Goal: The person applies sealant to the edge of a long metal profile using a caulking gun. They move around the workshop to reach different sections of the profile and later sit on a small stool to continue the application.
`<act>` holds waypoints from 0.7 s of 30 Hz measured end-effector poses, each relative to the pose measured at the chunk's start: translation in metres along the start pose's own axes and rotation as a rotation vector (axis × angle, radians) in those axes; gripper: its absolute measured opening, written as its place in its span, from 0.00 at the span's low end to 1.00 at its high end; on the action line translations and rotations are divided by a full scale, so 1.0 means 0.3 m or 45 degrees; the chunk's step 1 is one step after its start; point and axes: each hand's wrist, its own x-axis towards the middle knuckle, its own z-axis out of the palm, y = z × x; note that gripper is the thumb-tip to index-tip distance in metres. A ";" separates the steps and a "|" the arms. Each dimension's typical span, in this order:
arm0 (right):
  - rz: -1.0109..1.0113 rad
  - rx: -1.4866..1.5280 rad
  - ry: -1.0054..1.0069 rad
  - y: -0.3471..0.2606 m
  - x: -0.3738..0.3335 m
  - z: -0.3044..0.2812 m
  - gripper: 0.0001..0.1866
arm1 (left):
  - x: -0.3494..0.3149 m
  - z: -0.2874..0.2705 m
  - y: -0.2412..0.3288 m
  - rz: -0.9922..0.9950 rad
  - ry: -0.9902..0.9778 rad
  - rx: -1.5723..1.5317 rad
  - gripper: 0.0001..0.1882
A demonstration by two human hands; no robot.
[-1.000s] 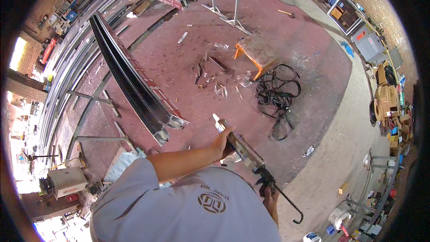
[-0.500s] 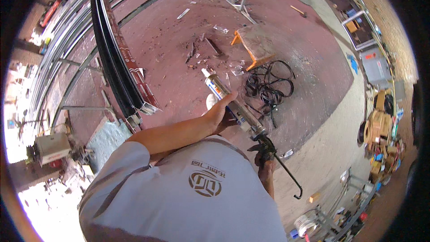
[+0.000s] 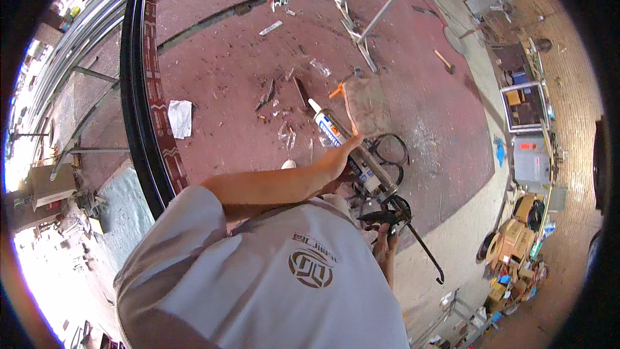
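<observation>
A caulking gun (image 3: 389, 187) loaded with a sealant cartridge (image 3: 329, 130) slants across the front of my body, its white nozzle (image 3: 314, 105) pointing up and away to the left. Around the middle of the barrel my left hand (image 3: 339, 158) is closed. My right hand (image 3: 385, 242) grips the black handle at the rear, partly hidden by the trigger. Behind it the long hooked plunger rod (image 3: 426, 252) sticks out toward the lower right.
Long black profiles (image 3: 132, 90) run along the left, a white sheet (image 3: 181, 119) beside them. Beyond the gun stand a low orange-edged bench (image 3: 371, 106) and a tangle of black strips (image 3: 394, 147). A hammer (image 3: 445, 61) lies farther off; cardboard boxes (image 3: 513, 239) are piled at right.
My viewpoint has shifted forward, so the bench and black strips now lie nearer the gun, which partly covers the strips. Both hands keep their hold on the gun.
</observation>
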 end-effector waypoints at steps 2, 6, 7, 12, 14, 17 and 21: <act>-0.042 0.040 -0.113 -0.026 0.099 0.016 0.29 | 0.059 0.016 0.064 0.051 0.010 -0.084 0.32; -0.284 -0.366 -0.402 -0.156 0.289 0.076 0.25 | 0.157 0.006 0.197 0.143 0.109 -0.048 0.34; -0.258 -0.344 -0.475 -0.197 0.342 0.104 0.23 | 0.176 0.003 0.235 0.157 0.161 -0.037 0.34; 0.084 -0.487 -0.654 -0.446 0.688 0.225 0.23 | 0.256 0.040 0.487 0.086 0.393 -0.230 0.31; 0.020 -0.287 -0.797 -0.523 0.831 0.283 0.27 | 0.289 0.087 0.592 0.193 0.549 -0.319 0.32; -0.209 -0.089 -0.971 -0.623 1.027 0.353 0.21 | 0.319 0.126 0.728 0.337 0.482 -0.411 0.29; -0.265 0.010 -0.885 -0.691 1.102 0.381 0.20 | 0.338 0.099 0.819 0.448 0.320 -0.475 0.29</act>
